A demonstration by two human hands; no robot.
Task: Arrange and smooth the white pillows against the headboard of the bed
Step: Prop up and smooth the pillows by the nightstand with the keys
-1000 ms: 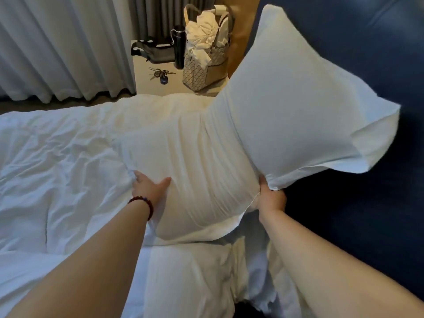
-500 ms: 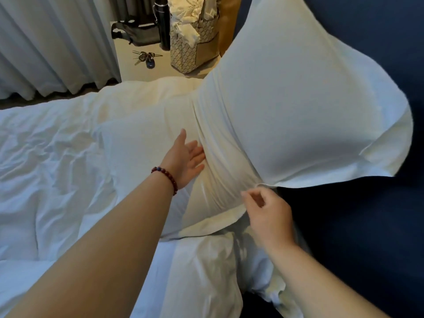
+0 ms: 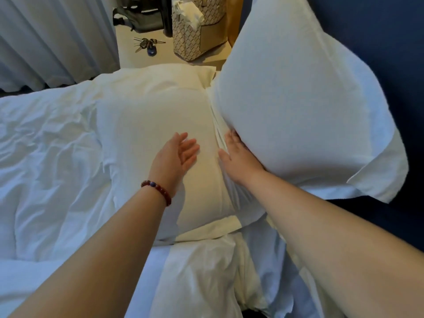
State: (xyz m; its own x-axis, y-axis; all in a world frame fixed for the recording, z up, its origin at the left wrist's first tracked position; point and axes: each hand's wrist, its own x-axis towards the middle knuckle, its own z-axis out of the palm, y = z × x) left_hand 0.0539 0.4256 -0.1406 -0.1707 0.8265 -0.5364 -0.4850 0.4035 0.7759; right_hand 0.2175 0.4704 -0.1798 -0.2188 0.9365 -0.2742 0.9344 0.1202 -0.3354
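Against headboard (image 3: 390,42) | propped pillow (image 3: 298,99) leans lengthwise | flat pillow (image 3: 156,115) parallel beside

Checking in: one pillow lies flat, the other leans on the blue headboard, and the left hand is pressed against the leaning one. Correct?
Not quite: it is the right hand that is pressed against the leaning pillow; the left hand is open over the flat pillow. The head view shows this. The rest holds, blue headboard included.

My left hand (image 3: 175,156) hovered, fingers (image 3: 190,148) loosely spread; my right hand (image 3: 238,160) stretched forward, seemingly flat, its tips hidden.
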